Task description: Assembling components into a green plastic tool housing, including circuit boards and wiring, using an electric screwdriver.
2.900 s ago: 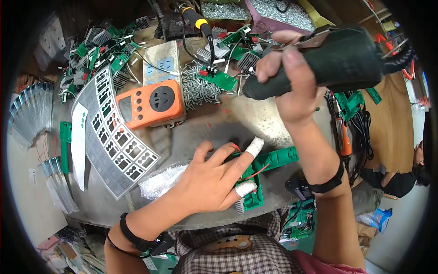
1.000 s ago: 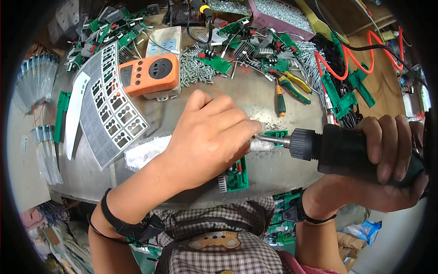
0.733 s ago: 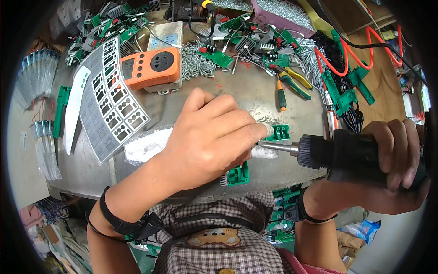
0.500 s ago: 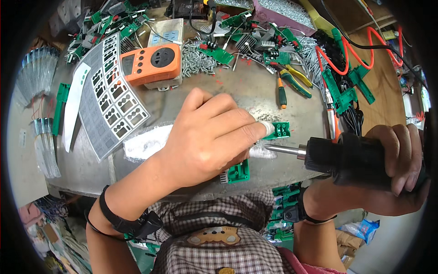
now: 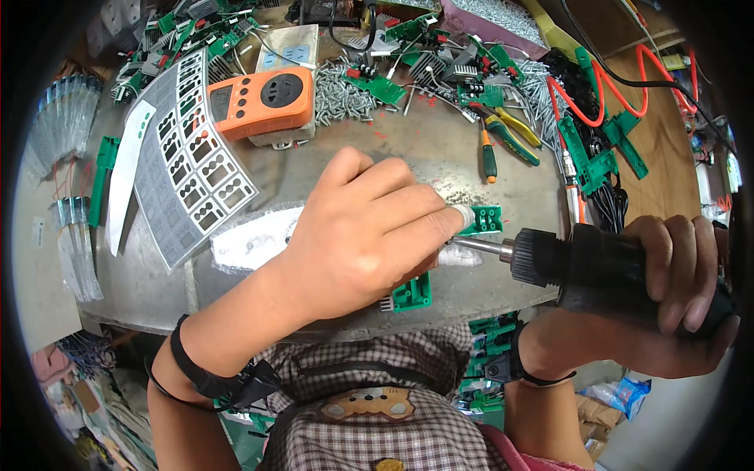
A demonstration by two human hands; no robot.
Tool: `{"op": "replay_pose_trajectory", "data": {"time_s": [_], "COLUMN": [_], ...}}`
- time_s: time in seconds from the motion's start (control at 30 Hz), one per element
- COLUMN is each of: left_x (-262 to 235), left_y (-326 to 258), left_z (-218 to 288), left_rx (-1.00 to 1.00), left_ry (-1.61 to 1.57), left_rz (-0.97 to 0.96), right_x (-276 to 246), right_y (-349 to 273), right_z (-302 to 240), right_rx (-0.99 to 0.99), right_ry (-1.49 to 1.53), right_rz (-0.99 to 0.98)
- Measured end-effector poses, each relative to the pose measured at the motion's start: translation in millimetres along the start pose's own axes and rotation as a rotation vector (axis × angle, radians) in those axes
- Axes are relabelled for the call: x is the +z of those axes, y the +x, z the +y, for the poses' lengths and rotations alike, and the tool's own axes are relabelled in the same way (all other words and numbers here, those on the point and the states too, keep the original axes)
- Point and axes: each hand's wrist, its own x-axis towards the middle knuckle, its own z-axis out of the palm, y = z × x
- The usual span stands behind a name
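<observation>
My left hand (image 5: 365, 224) is closed around a green plastic housing (image 5: 413, 293), parts of which stick out below and to the right of the fingers. A whitish wrap covers one fingertip. My right hand (image 5: 679, 271) grips a black electric screwdriver (image 5: 542, 259) lying almost level, pointing left. Its metal bit reaches in beside my left fingertips; the tip and whatever it touches are hidden behind them. Under the left wrist lies a clear plastic bag (image 5: 255, 239) on the metal table.
An orange meter with a socket (image 5: 263, 104), sheets of printed labels (image 5: 192, 169) and loose screws (image 5: 334, 93) lie beyond my left hand. Green-and-yellow pliers (image 5: 510, 137) and a small screwdriver (image 5: 488, 157) lie further right. Circuit boards (image 5: 377, 88) and a coiled red cord (image 5: 597, 102) crowd the back.
The electric screwdriver has moved left, so its bit now reaches in at my left fingertips. My left hand still holds the green housing, nearly in the same place.
</observation>
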Motion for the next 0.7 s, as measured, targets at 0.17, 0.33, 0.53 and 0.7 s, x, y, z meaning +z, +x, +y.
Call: {"op": "replay_pose_trajectory", "data": {"time_s": [0.17,0.33,0.53,0.7], "left_x": [-3.4,-31.3,-3.1,12.8], "left_y": [-2.6,-6.1,-17.3,-30.3], "left_z": [9.1,-6.0,-15.7,-37.3], "left_rx": [-0.016,-0.291,-0.116,-0.226], "left_ry": [0.102,-0.154,0.013,-0.236], "left_rz": [-0.098,-0.093,-0.455,-0.349], "right_x": [4.2,-10.1,-15.5,-24.9], "right_y": [-5.0,-11.0,-20.7,-35.3], "right_z": [6.1,-0.3,0.9,18.8], "right_rx": [0.030,0.059,0.238,0.250], "right_ry": [-0.028,-0.178,-0.277,-0.461], "right_rz": [0.009,0.022,-0.131,-0.206]}}
